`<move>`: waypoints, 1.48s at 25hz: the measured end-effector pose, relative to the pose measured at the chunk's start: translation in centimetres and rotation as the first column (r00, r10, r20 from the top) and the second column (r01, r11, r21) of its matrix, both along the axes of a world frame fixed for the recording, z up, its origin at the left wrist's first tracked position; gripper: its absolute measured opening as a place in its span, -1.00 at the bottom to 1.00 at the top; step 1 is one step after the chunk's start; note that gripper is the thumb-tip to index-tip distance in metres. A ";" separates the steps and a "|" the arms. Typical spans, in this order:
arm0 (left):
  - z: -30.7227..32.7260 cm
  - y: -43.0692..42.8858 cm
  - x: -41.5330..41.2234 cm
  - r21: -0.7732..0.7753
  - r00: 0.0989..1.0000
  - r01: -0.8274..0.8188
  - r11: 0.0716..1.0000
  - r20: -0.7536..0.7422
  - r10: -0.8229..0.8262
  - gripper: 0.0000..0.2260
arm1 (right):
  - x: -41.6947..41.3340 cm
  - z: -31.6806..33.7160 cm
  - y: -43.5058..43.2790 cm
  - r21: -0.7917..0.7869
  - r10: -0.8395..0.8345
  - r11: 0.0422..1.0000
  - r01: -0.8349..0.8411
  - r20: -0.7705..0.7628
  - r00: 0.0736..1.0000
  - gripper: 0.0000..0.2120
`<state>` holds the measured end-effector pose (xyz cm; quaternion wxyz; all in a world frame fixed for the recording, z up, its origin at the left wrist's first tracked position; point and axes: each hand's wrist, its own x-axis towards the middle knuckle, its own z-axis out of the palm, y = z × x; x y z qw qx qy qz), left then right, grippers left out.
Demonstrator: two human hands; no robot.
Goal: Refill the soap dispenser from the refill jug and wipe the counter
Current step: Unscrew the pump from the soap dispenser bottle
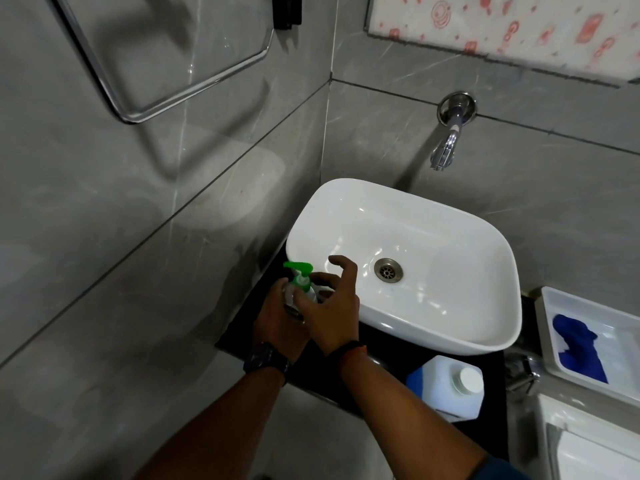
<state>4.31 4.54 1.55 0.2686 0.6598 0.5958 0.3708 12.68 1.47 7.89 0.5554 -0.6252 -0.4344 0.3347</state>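
A soap dispenser with a green pump top [300, 274] stands on the black counter [388, 365] left of the white basin [446, 323]. My left hand [277, 323] wraps around the dispenser's body, which it mostly hides. My right hand [332, 306] pinches the collar under the green pump with thumb and forefinger, its other fingers spread. The white refill jug [446, 386], with a white cap and a blue label, stands capped on the counter in front of the basin. A blue cloth [578, 348] lies in a white tray [554, 306] at the right.
A chrome wall tap [446, 147] juts over the basin. Grey tiled walls close in on the left and behind. A chrome-framed glass shelf [166, 64] hangs at the upper left. A white fixture [588, 445] sits at the lower right.
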 end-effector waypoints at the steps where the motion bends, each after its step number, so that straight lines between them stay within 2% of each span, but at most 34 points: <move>1: 0.1 0.1 0.1 0.016 0.999 0.011 1.000 -0.037 -0.010 -0.56 | 0.0 -0.1 0.0 0.003 0.011 1.000 -0.011 -0.010 1.000 -0.39; 3: 0.2 0.3 0.3 0.038 0.994 0.007 0.999 -0.110 -0.003 -0.60 | -0.1 -0.1 0.0 0.004 0.006 1.000 -0.006 0.018 1.000 -0.39; 7: 0.1 0.3 0.1 -0.006 0.999 -0.037 0.999 0.029 0.038 -0.59 | 0.1 -0.2 0.2 0.025 -0.020 0.999 0.021 -0.026 0.999 -0.45; 9: 0.0 0.4 0.1 -0.008 1.000 -0.005 1.000 -0.030 0.005 -0.61 | 0.1 -0.4 0.3 0.023 -0.008 1.000 0.008 -0.009 1.000 -0.46; 10: -0.1 0.6 0.0 -0.013 0.999 0.005 1.000 -0.039 -0.006 -0.59 | 0.1 -0.4 0.3 0.020 -0.026 0.999 0.026 0.025 0.999 -0.51; 11: -0.2 0.6 0.0 -0.025 1.000 0.021 0.999 0.020 -0.021 -0.54 | 0.1 -0.4 0.5 0.018 -0.051 0.999 0.050 0.051 0.997 -0.59; 13: -0.3 0.7 -0.1 -0.039 0.995 0.039 0.998 0.096 -0.035 -0.48 | 0.0 -0.5 0.7 0.028 -0.068 0.997 0.067 0.026 0.997 -0.73; 14: -0.3 0.7 0.0 -0.024 0.999 0.024 0.999 0.049 -0.023 -0.52 | -0.2 -0.5 0.8 0.036 -0.058 0.998 0.058 -0.008 0.998 -0.71; 17: -0.3 0.9 0.1 0.017 0.998 0.002 1.000 -0.056 -0.001 -0.63 | -0.7 -0.5 0.7 0.021 -0.053 0.998 0.055 -0.070 0.996 -0.49; 20: -0.1 0.9 0.0 0.022 1.000 0.012 1.000 0.025 -0.013 -0.54 | -0.8 -0.6 0.8 -0.002 -0.110 0.994 0.110 -0.129 0.986 -0.47; 23: -0.3 1.2 -0.1 0.037 0.998 0.029 0.999 -0.061 -0.026 -0.57 | -1.0 -0.8 0.7 0.003 -0.095 0.995 0.097 -0.148 0.984 -0.45; 24: -0.4 1.3 -0.1 0.046 0.995 0.025 0.999 -0.097 -0.021 -0.59 | -1.1 -0.7 0.7 0.004 -0.101 0.995 0.103 -0.122 0.987 -0.45; 27: -0.3 1.4 -0.2 0.004 1.000 -0.008 1.000 -0.028 0.008 -0.63 | -1.2 -0.7 0.8 -0.002 -0.109 0.994 0.110 -0.134 0.985 -0.49; 29: -0.3 1.4 -0.2 0.032 0.998 0.005 0.999 -0.060 -0.003 -0.63 | -1.2 -0.6 0.8 -0.003 -0.099 0.995 0.100 -0.118 0.988 -0.51; 32: -0.7 1.7 -0.2 0.059 0.993 0.019 0.998 -0.117 -0.012 -0.66 | -1.1 -0.6 1.0 -0.006 -0.147 0.989 0.147 0.027 0.989 -0.66; 34: -0.8 1.9 -0.2 0.022 0.992 0.059 0.998 -0.109 -0.056 -0.67 | -1.1 -0.6 1.2 -0.015 -0.149 0.989 0.149 0.026 0.989 -0.74; 37: -0.3 1.9 -0.2 -0.030 0.992 0.124 0.992 0.015 -0.124 -0.64 | -1.1 -0.8 1.2 -0.023 -0.125 0.992 0.125 0.012 0.992 -0.70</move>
